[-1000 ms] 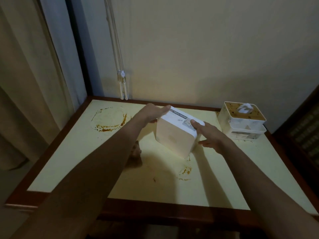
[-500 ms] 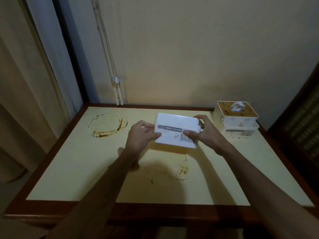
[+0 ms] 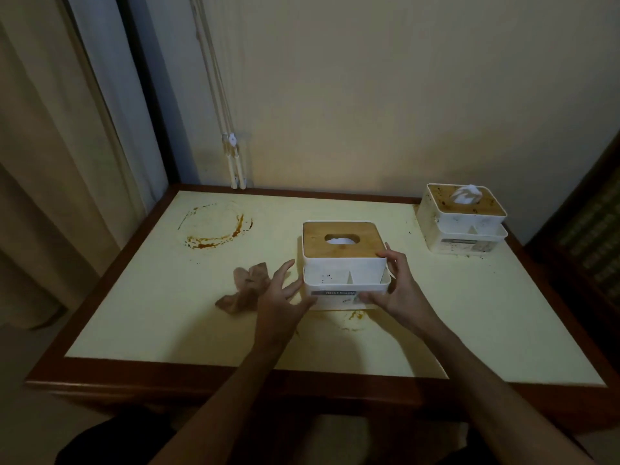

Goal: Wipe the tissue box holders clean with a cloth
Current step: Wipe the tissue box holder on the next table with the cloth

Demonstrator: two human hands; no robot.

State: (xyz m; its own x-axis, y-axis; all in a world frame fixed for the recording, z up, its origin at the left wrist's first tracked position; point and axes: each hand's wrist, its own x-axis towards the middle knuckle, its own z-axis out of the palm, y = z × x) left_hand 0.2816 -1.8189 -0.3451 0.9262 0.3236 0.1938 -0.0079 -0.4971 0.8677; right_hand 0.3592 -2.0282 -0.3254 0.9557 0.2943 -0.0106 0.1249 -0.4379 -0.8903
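Our right hand (image 3: 394,290) curled round the right front corner of the near tissue box holder (image 3: 345,265), thumb on its front face; our left hand (image 3: 285,297) was spread, fingertips at the holder's left front edge, gripping nothing. The holder stood upright mid-table, white plastic with a wooden lid. We judged it light, rigid and smooth, best gripped by its side walls. A crumpled brown cloth (image 3: 246,286) lay just left of it. A second, speckled holder (image 3: 462,218) sat at the far right corner. The pale yellow table (image 3: 134,297) bore brown ring stains; a cream wall and curtains stood behind.
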